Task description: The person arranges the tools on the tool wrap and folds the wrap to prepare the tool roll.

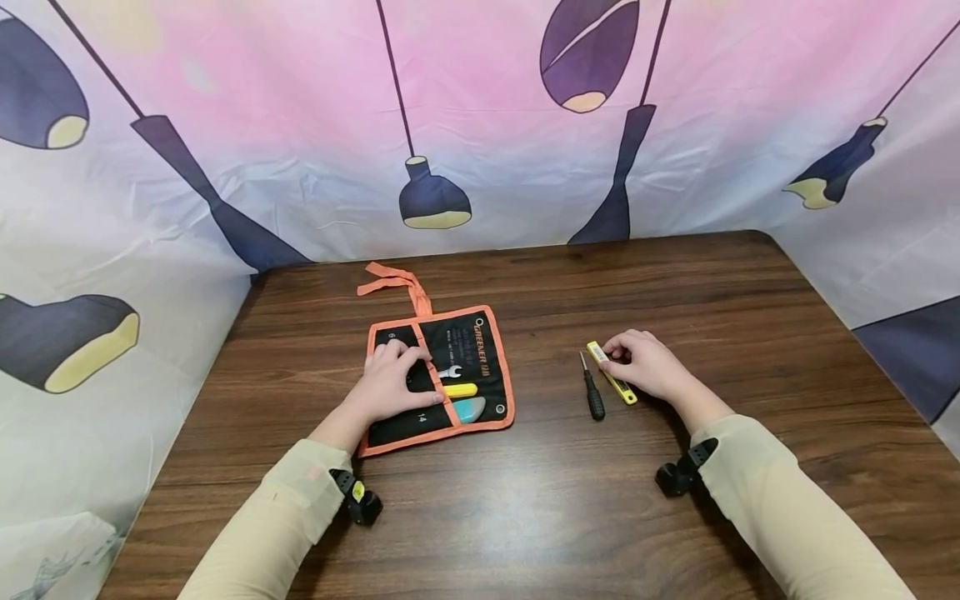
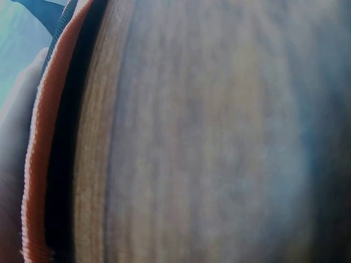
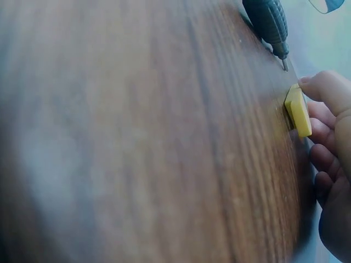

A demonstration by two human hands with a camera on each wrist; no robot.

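Note:
A black tool pouch with orange trim [image 1: 405, 440] lies unfolded on the left-centre of the table. A small wrench [image 1: 451, 372], a yellow handle [image 1: 461, 390] and a teal-and-grey tool end [image 1: 469, 409] stick out from its orange band. My left hand [image 1: 384, 385] rests on the pouch, thumb and index finger spread apart at the band. In the left wrist view the orange edge [image 2: 46, 142] shows beside part of that hand. My right hand [image 1: 648, 365] pinches a yellow utility knife [image 1: 621, 387], also visible in the right wrist view [image 3: 298, 112], low at the tabletop.
A black-handled screwdriver [image 1: 594, 398] lies just left of the knife, its tip pointing away. Orange ties [image 1: 417, 293] extend from the pouch's far edge. The brown wooden table [image 1: 517, 517] meets a patterned cloth backdrop [image 1: 495, 125] behind.

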